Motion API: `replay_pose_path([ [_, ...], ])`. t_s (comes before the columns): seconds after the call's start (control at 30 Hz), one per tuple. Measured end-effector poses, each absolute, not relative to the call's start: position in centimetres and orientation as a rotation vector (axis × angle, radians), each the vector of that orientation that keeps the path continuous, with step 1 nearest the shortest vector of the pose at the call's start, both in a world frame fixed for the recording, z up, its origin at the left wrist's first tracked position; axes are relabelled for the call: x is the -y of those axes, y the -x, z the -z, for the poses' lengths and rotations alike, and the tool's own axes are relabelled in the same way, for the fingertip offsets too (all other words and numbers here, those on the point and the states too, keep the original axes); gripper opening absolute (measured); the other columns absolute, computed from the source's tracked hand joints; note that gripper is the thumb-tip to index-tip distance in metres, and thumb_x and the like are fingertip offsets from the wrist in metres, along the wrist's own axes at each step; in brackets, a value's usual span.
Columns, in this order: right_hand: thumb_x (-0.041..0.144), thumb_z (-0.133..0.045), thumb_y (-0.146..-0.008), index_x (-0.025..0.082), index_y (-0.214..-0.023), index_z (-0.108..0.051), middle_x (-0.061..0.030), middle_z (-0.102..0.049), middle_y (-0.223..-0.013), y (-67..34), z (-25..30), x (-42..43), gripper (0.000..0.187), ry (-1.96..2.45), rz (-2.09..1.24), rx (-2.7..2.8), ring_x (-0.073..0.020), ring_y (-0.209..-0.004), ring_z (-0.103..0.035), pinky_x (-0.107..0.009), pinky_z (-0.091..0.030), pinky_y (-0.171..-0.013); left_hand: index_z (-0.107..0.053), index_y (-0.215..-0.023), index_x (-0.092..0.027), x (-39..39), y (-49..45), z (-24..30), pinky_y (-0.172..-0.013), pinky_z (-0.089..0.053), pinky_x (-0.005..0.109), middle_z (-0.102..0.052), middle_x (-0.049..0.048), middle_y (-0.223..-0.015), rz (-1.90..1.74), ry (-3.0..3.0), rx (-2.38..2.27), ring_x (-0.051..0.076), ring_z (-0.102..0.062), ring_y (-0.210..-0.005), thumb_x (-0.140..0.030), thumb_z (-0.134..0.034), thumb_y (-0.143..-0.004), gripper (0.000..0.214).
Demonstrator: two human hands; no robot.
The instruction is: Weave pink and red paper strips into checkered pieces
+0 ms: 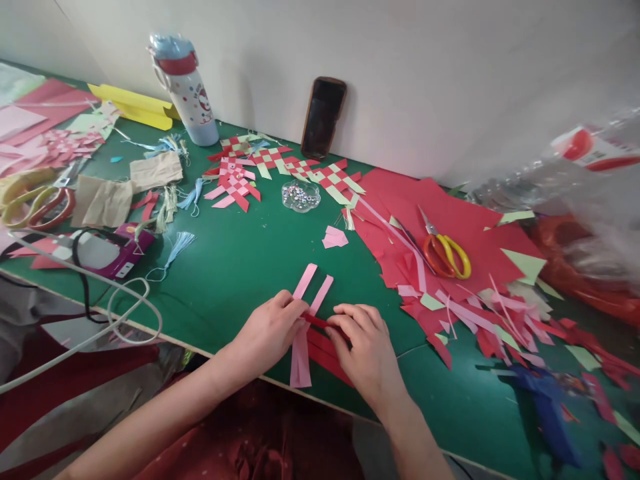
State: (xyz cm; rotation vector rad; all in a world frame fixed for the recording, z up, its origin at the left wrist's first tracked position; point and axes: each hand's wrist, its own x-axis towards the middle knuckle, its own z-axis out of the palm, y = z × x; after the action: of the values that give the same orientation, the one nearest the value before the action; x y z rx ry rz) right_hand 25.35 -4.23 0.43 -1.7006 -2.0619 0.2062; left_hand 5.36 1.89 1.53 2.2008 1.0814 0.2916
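Red and narrow, a paper strip point(316, 322) is clamped between the thumb and fingers of the left hand point(275, 320), with the right hand point(365, 347) closed on its other end, just beside. Between the two hands it lies across pink strips point(301, 360), whose two separate ends stick out beyond the grip while the rest hangs toward the near edge of the green table point(240, 247). More red strips point(327, 357) lie below the grip, partly under the right hand.

Straight beyond the grip sits a pink scrap point(335, 237), then a small clear dish point(301, 196) of shiny beads. Farther off, woven paper pieces point(273, 160) in red, pink and pale green form a row, with a phone point(324, 117) leaning on the wall point(410, 80) behind them.

To the right of the grip, scissors point(440, 240) rest on a large red sheet point(395, 193), with cut scraps nearer the hand. Left of the grip are a blue tassel point(179, 247), cloth pouches point(103, 200) and, farther away, a bottle point(187, 87).
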Motion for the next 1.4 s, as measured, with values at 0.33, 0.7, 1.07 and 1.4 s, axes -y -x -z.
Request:
replay_pose_path([
  [0.33, 0.026, -0.054, -0.092, 0.024, -0.095, -0.062, -0.0023, -0.072, -0.089, -23.5, -3.4, 2.3, 0.01, 1.71, -0.479, 1.893, -0.0187, -0.08, -0.068, -0.032, -0.05, -0.072, -0.052, -0.12, -0.019, -2.0, -5.3, -1.6, -0.074, -0.05, 0.03, -0.054, 0.0042, -0.093, -0.292, -2.168, -1.096, 0.016, -0.059, -0.078, -0.02, -0.04, -0.095, 0.028],
  [0.7, 0.033, -0.04, -0.099, 0.023, -0.122, -0.054, -0.0065, -0.07, -0.102, -24.4, -3.8, 3.2, 0.029, 1.651, -0.581, 1.535, -0.017, -0.088, -0.068, -0.03, -0.056, -0.078, -0.049, -0.102, -0.018, -2.3, -4.8, -1.7, -0.071, -0.047, 0.029, -0.057, 0.0047, -0.091, -0.414, -2.027, -1.098, 0.015, -0.056, -0.073, -0.017, -0.032, -0.094, 0.019],
  [1.07, 0.023, -0.056, -0.089, 0.024, -0.126, -0.055, -0.0093, -0.069, -0.105, -24.2, -1.7, 2.9, 0.038, 1.684, -0.451, 1.902, -0.0231, -0.093, -0.066, -0.038, -0.058, -0.076, -0.048, -0.1, -0.019, -2.2, -4.6, -1.3, -0.075, -0.048, 0.031, -0.058, 0.0043, -0.089, -0.506, -1.955, -1.043, 0.016, -0.058, -0.078, -0.022, -0.032, -0.097, 0.016],
  [1.4, 0.015, -0.051, -0.09, 0.022, -0.113, -0.061, -0.0077, -0.069, -0.103, -24.6, -1.4, 2.0, 0.026, 1.696, -0.401, 1.874, -0.0213, -0.093, -0.064, -0.039, -0.055, -0.081, -0.051, -0.107, -0.02, -2.0, -4.3, -0.5, -0.072, -0.049, 0.028, -0.057, 0.0041, -0.097, -0.52, -2.007, -0.999, 0.014, -0.058, -0.075, -0.017, -0.048, -0.089, 0.019],
])
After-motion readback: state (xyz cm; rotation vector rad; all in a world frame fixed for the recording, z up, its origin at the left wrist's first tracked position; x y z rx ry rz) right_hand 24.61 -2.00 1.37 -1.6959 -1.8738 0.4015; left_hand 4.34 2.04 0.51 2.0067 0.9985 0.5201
